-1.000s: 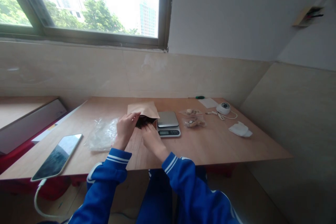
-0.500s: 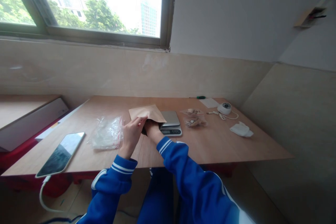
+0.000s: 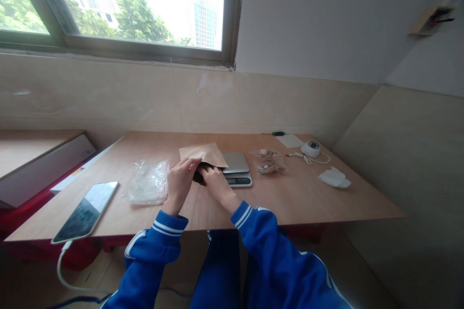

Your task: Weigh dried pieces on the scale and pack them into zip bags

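Observation:
A brown paper bag (image 3: 203, 153) rests on the table with its dark mouth facing me. My left hand (image 3: 181, 176) pinches the upper edge of that mouth, thumb against fingers. My right hand (image 3: 216, 182) is at the opening, with its fingertips inside and the back of the hand showing. What those fingers touch is hidden by the bag. Just right of the bag is a small digital scale (image 3: 237, 164) with a metal plate, its left part covered by the bag and my right hand.
Clear plastic bags (image 3: 147, 184) and a phone (image 3: 87, 210) on a cable lie left. Right are small zip bags with brownish contents (image 3: 271, 166), a white dome camera (image 3: 310, 148) with wires, crumpled white material (image 3: 334, 177), a white sheet (image 3: 289, 141) and a green-handled screwdriver (image 3: 278, 133).
My right hand has drawn back from deep inside the paper bag, so its back and knuckles now show. My left hand keeps its hold on the edge and has shifted slightly left.

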`<state>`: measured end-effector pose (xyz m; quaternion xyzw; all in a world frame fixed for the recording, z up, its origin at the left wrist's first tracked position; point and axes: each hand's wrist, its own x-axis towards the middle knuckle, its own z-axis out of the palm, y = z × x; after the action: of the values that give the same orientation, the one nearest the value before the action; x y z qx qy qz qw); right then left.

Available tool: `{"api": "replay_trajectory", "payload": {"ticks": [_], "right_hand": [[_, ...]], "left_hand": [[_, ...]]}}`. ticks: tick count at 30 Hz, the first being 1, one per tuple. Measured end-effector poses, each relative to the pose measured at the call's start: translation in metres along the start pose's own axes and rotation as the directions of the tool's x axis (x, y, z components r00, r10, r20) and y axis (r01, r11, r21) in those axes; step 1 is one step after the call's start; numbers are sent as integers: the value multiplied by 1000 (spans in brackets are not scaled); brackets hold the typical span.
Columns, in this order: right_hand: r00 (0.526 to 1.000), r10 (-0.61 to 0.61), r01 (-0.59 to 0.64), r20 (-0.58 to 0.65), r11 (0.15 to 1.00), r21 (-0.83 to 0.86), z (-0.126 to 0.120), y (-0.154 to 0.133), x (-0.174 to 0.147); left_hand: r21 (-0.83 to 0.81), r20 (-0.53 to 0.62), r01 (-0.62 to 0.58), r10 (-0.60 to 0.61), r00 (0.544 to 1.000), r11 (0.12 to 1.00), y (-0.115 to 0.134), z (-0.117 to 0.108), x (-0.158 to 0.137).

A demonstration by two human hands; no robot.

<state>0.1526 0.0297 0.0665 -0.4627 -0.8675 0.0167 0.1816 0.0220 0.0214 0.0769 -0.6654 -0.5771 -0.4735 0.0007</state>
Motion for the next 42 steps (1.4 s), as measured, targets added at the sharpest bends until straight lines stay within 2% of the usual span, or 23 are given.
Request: {"api": "replay_trajectory", "payload": {"ticks": [4,6,8,10,14,16,18,21,24,28,31,34,37,39,42], "right_hand": [[986,-138,145,-98,986,78,-14,9,-14],[969,-196,223,-148,956,192,-22,14,-21],[953,-207,278,-223,890,361,-31,17,-30],[942,-129,288,-311,788,545,-39,21,-39],[913,195,188,-358,578,794,-43,44,-54],[866,350,156,-357,489,858,-38,67,-56],[810,461,145,-362,441,886,-29,94,-54],[793,501,74,-347,486,871,-10,131,-45],[829,440,-17,-346,637,770,7,153,-35],[894,255,-44,-369,869,494,17,156,-32],[931,145,-52,-335,961,270,19,149,-33],[959,84,-70,-271,996,63,23,137,-30],[976,81,-100,-202,991,-85,32,123,-21],[980,116,-136,-164,984,-116,39,115,-13],[983,156,-163,-102,984,-69,46,109,1]], "left_hand": [[7,23,1,-1,1000,1000,1,-5,8],[13,35,2,-3,999,1000,1,-6,12],[28,39,0,-1,999,1000,2,-6,15],[41,32,1,-2,999,999,2,-5,18],[56,14,16,-17,1000,998,0,-4,21],[64,18,25,-27,999,998,-1,-5,22],[69,25,24,-26,999,997,-2,-5,21],[68,34,3,-6,999,998,-2,-5,17],[66,47,-9,6,999,998,-1,-4,14],[64,44,-13,10,999,998,-2,-6,13],[58,43,-14,12,999,998,-3,-6,13],[60,39,-11,9,999,998,-4,-4,12],[64,40,-21,18,999,998,-4,-4,11],[62,42,-21,19,999,998,-6,-5,9],[52,45,-3,0,999,999,-7,-7,9]]}}
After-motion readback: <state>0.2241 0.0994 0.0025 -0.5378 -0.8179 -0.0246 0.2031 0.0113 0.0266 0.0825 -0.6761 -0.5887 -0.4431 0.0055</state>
